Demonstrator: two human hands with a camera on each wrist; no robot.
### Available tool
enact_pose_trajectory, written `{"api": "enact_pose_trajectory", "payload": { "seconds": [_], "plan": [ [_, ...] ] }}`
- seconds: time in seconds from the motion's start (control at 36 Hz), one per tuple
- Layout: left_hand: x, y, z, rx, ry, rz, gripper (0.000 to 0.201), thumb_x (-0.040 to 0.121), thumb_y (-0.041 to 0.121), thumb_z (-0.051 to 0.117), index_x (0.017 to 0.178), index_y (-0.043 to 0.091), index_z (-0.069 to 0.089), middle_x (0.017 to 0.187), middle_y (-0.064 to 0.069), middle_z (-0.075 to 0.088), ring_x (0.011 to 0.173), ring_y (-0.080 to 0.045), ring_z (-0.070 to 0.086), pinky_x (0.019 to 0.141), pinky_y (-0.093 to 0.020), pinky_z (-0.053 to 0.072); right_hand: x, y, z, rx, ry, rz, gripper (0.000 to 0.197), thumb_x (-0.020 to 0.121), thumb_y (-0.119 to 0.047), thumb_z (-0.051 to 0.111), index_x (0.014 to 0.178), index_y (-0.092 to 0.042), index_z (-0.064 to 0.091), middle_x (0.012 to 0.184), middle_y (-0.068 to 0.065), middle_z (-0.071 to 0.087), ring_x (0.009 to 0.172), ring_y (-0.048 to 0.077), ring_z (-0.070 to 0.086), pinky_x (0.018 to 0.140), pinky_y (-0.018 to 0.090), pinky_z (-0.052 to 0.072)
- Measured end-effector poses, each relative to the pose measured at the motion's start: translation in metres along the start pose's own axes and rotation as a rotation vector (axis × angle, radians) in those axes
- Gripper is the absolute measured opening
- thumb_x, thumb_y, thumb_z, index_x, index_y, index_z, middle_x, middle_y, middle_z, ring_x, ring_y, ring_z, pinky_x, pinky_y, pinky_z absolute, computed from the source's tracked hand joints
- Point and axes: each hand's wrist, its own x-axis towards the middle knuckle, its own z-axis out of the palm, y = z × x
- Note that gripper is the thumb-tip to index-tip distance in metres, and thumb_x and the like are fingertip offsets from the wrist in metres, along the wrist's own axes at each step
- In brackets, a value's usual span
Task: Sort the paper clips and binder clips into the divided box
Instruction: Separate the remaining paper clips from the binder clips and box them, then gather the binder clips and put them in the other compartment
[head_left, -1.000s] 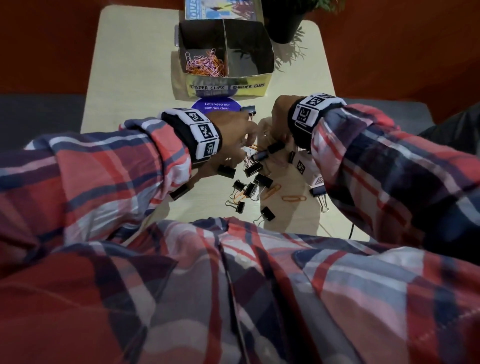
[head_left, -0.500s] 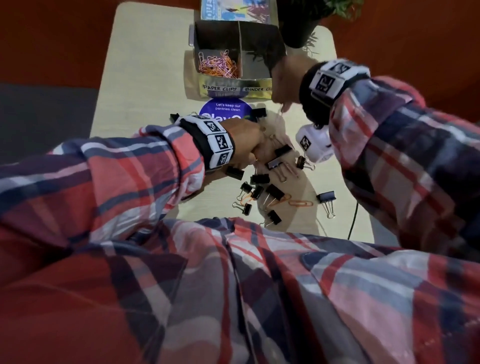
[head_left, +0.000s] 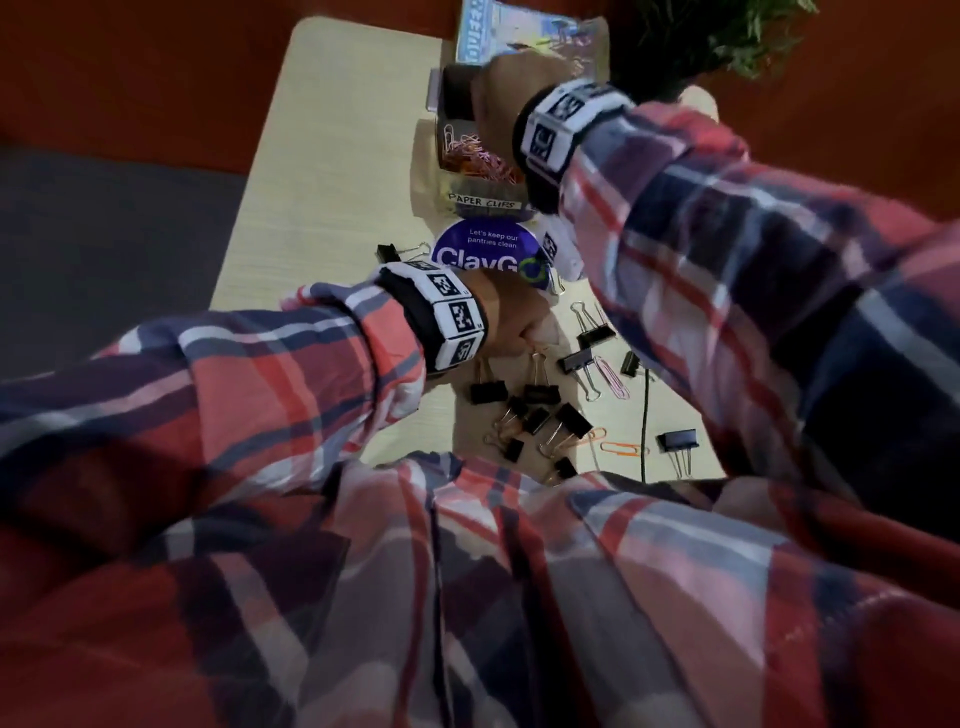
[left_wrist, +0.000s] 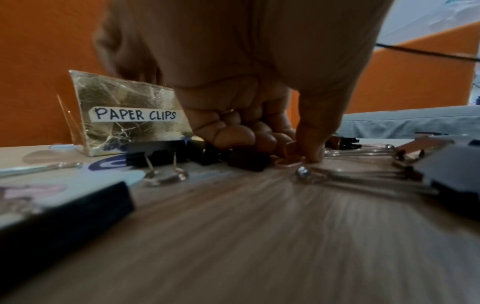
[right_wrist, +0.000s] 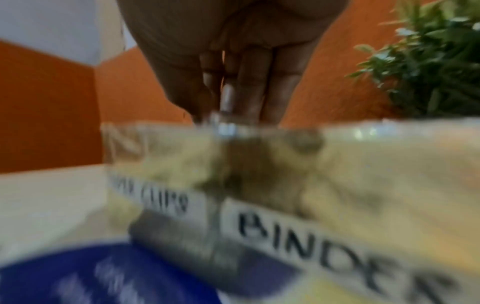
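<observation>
The left hand (head_left: 511, 317) is set low on the desk (head_left: 332, 156), in the middle of the loose clips. Its fingers (left_wrist: 241, 133) are curled in, and the thumb tip is pressed down on a pink paper clip (left_wrist: 289, 162) that lies flat on the desk. Whether the clip is really pinched cannot be told.

The right hand (head_left: 506, 93) is held over the box (head_left: 457, 202), above the wall that splits it in two. Its fingers (right_wrist: 249, 92) are pointed down, close together. Something small and shiny is seen at the tips, but the right wrist view is too blurred to tell what it is, or if it is gripped.

A heap of pink and orange paper clips (head_left: 475, 158) is seen in the left part of the box, behind the "PAPER CLIPS" label (head_left: 483, 201). The right part is hidden by the hand and sleeve.

Many black binder clips (head_left: 540, 410) are spread on the desk near the left hand. One pink paper clip (head_left: 613, 379) and one orange paper clip (head_left: 621, 448) are left among them. One more binder clip (head_left: 678, 441) is set apart near the desk edge. A round blue sticker (head_left: 488, 249) lies just in front of the box. A plant (right_wrist: 431, 67) stands behind the box, on the right.
</observation>
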Motion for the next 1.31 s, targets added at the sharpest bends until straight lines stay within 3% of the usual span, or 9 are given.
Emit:
{"api": "enact_pose_trajectory", "payload": {
  "seconds": [0.14,0.25,0.31,0.5,0.61,0.69,1.11,1.22,1.31],
  "plan": [
    [0.000,0.005,-0.001,-0.001,-0.026,-0.041,0.032,0.083,0.015,0.054,0.054,0.015,0.040,0.053,-0.003,0.041,0.060,-0.029,0.045,0.049,-0.025,0.030,-0.003,0.000,0.013,0.012,-0.006,-0.024,0.026,0.091,-0.015,0.051,0.113,-0.016,0.065,0.113,0.010,0.065,0.098,0.031,0.062,0.076,0.034,0.046],
    [-0.001,0.008,-0.001,0.009,-0.040,-0.106,0.021,0.090,0.021,0.056,0.103,0.008,0.066,0.099,-0.013,0.065,0.096,-0.032,0.062,0.077,-0.032,0.046,-0.026,0.027,-0.002,0.120,0.152,0.046,0.030,0.088,-0.017,0.046,0.109,-0.018,0.068,0.111,0.012,0.067,0.097,0.031,0.062,0.082,0.035,0.050],
    [0.000,0.006,0.002,-0.019,0.022,-0.107,0.018,0.088,0.019,0.059,0.100,0.009,0.066,0.095,-0.008,0.065,0.091,-0.027,0.062,0.073,-0.030,0.045,-0.045,0.048,-0.005,0.119,0.169,0.124,0.029,0.088,-0.018,0.044,0.103,-0.010,0.067,0.103,0.017,0.068,0.086,0.031,0.061,0.072,0.033,0.046],
    [-0.001,0.005,0.006,-0.042,0.083,-0.106,0.012,0.087,0.010,0.052,0.083,0.021,0.055,0.069,0.008,0.051,0.065,-0.013,0.048,0.052,-0.022,0.029,-0.122,0.116,0.033,0.019,-0.320,0.441,0.025,0.081,-0.027,0.066,0.098,-0.010,0.072,0.097,0.014,0.071,0.088,0.031,0.068,0.081,0.039,0.056],
    [-0.001,-0.002,0.007,-0.100,0.120,-0.085,0.011,0.087,0.015,0.057,0.086,0.025,0.054,0.081,0.007,0.057,0.081,-0.018,0.054,0.063,-0.026,0.036,-0.153,0.124,0.063,-0.003,-0.442,0.535,0.042,0.082,-0.045,0.060,0.081,-0.005,0.070,0.070,0.008,0.065,0.059,0.023,0.060,0.063,0.025,0.052],
    [0.000,-0.003,0.001,-0.138,0.190,-0.098,0.006,0.090,0.019,0.057,0.095,0.023,0.058,0.091,0.005,0.057,0.085,-0.018,0.052,0.068,-0.027,0.036,-0.162,0.120,0.078,-0.007,-0.423,0.571,0.058,0.077,-0.067,0.055,0.064,-0.010,0.054,0.063,0.004,0.059,0.063,0.023,0.061,0.071,0.032,0.054],
    [0.011,-0.012,-0.036,-0.232,0.430,-0.179,0.014,0.093,0.014,0.054,0.103,0.016,0.064,0.107,-0.002,0.062,0.089,-0.017,0.052,0.076,-0.029,0.042,-0.148,0.074,0.078,0.006,-0.293,0.476,0.027,0.083,-0.031,0.070,0.097,-0.009,0.064,0.078,0.008,0.057,0.070,0.028,0.057,0.063,0.028,0.043],
    [0.009,-0.035,-0.062,-0.231,0.607,-0.278,0.014,0.094,0.014,0.055,0.103,0.016,0.066,0.109,-0.006,0.064,0.095,-0.022,0.057,0.078,-0.032,0.042,-0.144,0.073,0.078,0.000,-0.306,0.459,0.015,0.084,-0.030,0.067,0.082,-0.015,0.065,0.066,0.002,0.050,0.063,0.024,0.053,0.057,0.025,0.039],
    [0.012,-0.053,-0.080,-0.173,0.705,-0.369,0.018,0.094,0.011,0.051,0.106,0.011,0.065,0.112,-0.011,0.065,0.100,-0.029,0.060,0.081,-0.036,0.045,-0.144,0.081,0.078,0.076,-0.264,0.497,0.020,0.088,-0.032,0.060,0.084,-0.014,0.055,0.079,0.005,0.051,0.073,0.027,0.051,0.061,0.029,0.038]
  ]
}}
